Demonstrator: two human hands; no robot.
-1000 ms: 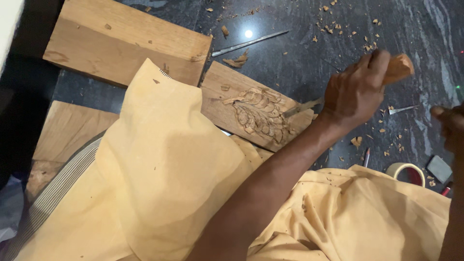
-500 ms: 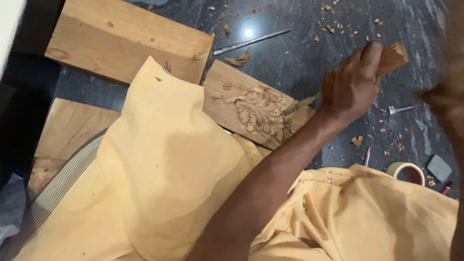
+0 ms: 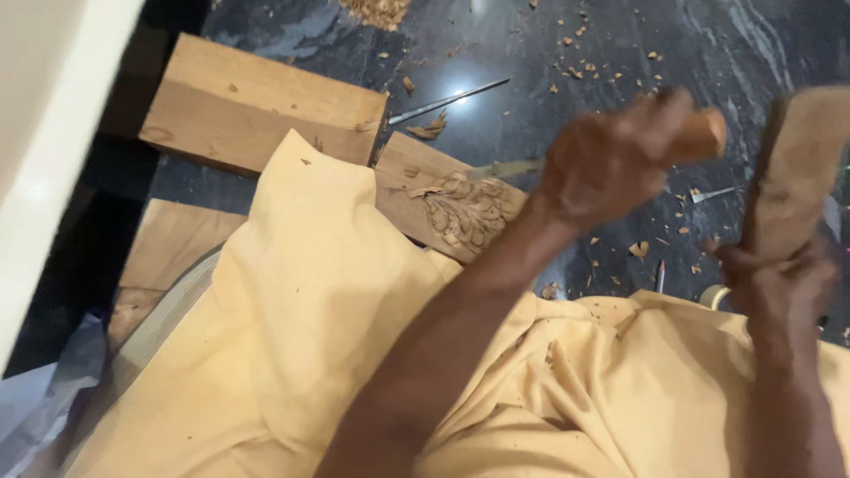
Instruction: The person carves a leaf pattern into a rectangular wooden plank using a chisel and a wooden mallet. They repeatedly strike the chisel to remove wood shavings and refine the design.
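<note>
**Inspector:** The floor (image 3: 620,53) is noted first: dark polished stone, with nothing seen to fasten the work to it. The panel (image 3: 460,208) is laid flat there, one edge tucked under the yellow cloth (image 3: 310,310), beside a bare plank (image 3: 257,111). It is judged that the panel could be driven sideways by a blow.

**Assessor:** And the hands?

**Inspector:** The mallet (image 3: 797,168) is held raised at the right, blurred. The right hand (image 3: 779,274) is closed round its lower end, fingers wrapped tight. The chisel (image 3: 513,166) is gripped by its wooden handle in the left hand (image 3: 615,159), fingers curled fully round it, and the blade is laid onto the carved leaf work.

**Assessor:** The main hazard?

**Inspector:** A glancing strike is considered likeliest. The knuckles are placed just below the handle's butt, so they could be caught. An overdriven blade could split the fine relief.

**Assessor:** Lesser matters?

**Inspector:** A loose tool (image 3: 447,100) and chips (image 3: 637,250) are scattered near; a slip could be caused by either.
</note>
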